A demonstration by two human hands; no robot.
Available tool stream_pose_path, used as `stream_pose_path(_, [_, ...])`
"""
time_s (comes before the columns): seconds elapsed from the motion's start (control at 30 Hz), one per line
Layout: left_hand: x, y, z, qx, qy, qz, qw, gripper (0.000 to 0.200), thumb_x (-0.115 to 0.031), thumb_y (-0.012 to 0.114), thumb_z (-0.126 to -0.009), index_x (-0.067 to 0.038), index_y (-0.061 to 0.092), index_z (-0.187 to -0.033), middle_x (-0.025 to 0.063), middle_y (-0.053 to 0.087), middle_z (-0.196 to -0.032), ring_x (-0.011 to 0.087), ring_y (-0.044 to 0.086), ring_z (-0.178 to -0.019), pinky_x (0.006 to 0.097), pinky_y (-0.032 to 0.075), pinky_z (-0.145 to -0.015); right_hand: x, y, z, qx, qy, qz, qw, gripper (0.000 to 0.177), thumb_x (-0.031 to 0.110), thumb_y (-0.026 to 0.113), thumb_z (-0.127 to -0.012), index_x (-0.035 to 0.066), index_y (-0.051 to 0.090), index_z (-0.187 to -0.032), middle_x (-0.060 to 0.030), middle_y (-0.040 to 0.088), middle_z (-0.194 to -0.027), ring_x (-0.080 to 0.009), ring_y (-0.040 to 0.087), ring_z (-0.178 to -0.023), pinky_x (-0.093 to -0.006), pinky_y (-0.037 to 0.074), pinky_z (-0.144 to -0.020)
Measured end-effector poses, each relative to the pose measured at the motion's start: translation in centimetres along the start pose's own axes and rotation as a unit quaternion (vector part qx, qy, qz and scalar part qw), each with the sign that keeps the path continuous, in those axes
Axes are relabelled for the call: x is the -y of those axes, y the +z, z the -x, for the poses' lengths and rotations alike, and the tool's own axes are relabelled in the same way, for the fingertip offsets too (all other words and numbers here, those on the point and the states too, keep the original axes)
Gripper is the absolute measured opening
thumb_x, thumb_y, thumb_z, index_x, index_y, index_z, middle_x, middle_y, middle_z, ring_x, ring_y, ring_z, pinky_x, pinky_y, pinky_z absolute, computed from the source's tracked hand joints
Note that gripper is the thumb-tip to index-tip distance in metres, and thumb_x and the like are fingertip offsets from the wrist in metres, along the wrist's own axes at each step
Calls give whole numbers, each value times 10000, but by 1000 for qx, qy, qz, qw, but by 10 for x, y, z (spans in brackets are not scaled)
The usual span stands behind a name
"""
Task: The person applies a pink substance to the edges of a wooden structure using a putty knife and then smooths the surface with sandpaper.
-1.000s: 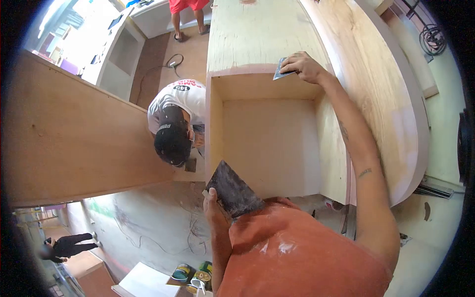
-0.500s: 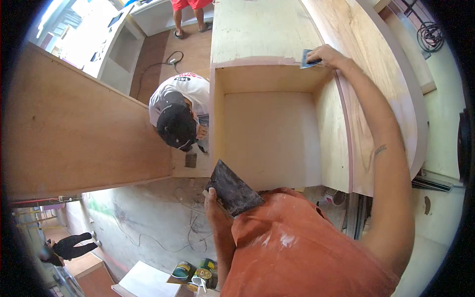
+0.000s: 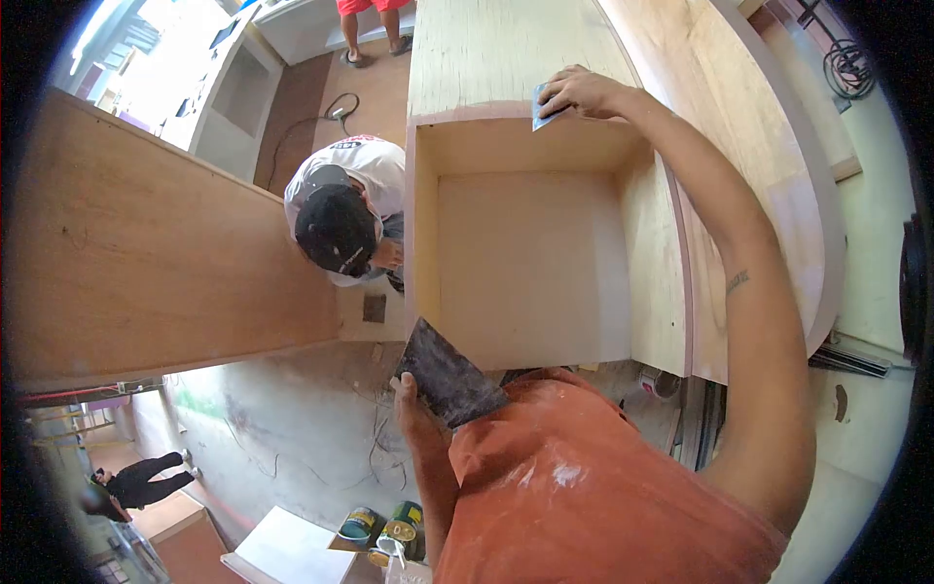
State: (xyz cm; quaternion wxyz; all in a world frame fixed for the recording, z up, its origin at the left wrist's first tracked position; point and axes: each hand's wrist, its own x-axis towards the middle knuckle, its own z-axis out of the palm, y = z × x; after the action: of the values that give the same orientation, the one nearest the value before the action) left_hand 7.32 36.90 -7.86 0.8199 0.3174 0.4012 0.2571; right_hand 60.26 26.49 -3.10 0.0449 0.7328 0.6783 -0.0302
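With my right hand I grip a bluish flat putty scraper by its upper part. Its blade rests against the front edge of the plywood cabinet top, where a pinkish strip of filler runs along the rim. Below that edge is an open cabinet compartment. My left hand holds a dark, smeared rectangular board near my chest, thumb on its edge. Most of the left fingers are hidden behind the board.
A co-worker in a black cap crouches left of the cabinet, beside a large wooden panel. Paint cans and a white board are at the lower left. Another person stands farther off. A cable lies on the floor.
My right hand has moved left along the cabinet's front edge with the scraper. The left hand still holds the dark board. The co-worker's head has shifted slightly.
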Motion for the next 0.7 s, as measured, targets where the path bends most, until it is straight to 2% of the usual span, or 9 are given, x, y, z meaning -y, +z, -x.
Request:
stream_pose_path(0.03, [0,-3,-2,-3,-3,-1,1000,490,-311,541,-933,52,439,-1246,148,552,-1188,253,568,-1067,392,449,-946,-2,-4,1,2,-1,-3,1000,406,131,671,-782,280,661,-1159,41,591,-1252,-198,483,-1217,-409,333,-1050])
stream_pose_path(0.1, [5,-9,-6,33,-28,-3,999,497,-413,553,-913,-67,456,-1256,105,562,-1154,291,570,-1045,455,484,-886,-7,-5,9,47,30,-31,998,383,120,658,-794,257,669,-1152,8,583,-1260,-226,465,-1235,-404,313,-1072])
stream_pose_path(0.2, [5,3,-3,11,-49,2,999,484,-418,549,-916,-69,475,-1243,100,568,-1152,296,576,-1034,454,487,-881,-16,-5,16,67,33,-33,997,381,128,664,-797,262,669,-1153,10,579,-1264,-219,473,-1224,-404,327,-1058])
stream_pose_path(0.33, [9,8,-3,25,-56,19,998,528,-436,551,-912,-63,458,-1273,100,562,-1165,299,563,-1056,459,475,-898,-19,-9,22,93,47,-45,994,394,114,664,-795,264,668,-1159,8,573,-1272,-215,483,-1208,-404,339,-1044])
stream_pose_path(0.43, [4,15,0,-8,-36,-31,999,558,-455,551,-910,-61,450,-1292,104,547,-1190,296,536,-1100,460,456,-925,-21,-9,26,104,59,-49,992,412,109,664,-786,265,664,-1167,2,571,-1275,-214,492,-1196,-393,363,-1019])
stream_pose_path(0.5, [8,5,-4,24,-58,-9,998,570,-467,549,-909,-65,452,-1302,104,530,-1218,286,507,-1141,464,436,-949,-27,-2,27,93,51,-24,994,555,65,752,-685,267,644,-1191,12,577,-1266,-228,528,-1156,-371,428,-992])
stream_pose_path(0.6, [7,3,0,34,-22,-1,999,560,-470,545,-910,-65,476,-1291,100,521,-1236,278,513,-1130,462,440,-945,-36,3,34,103,52,-17,993,576,19,730,-696,282,637,-1200,19,554,-1293,-230,528,-1160,-376,432,-988])
stream_pose_path(0.7, [5,2,7,-1,-42,40,998,574,-471,539,-913,-64,458,-1310,102,518,-1251,293,523,-1117,469,441,-944,-31,3,43,100,79,-57,990,585,3,710,-708,302,632,-1205,20,543,-1301,-235,525,-1165,-371,440,-981])
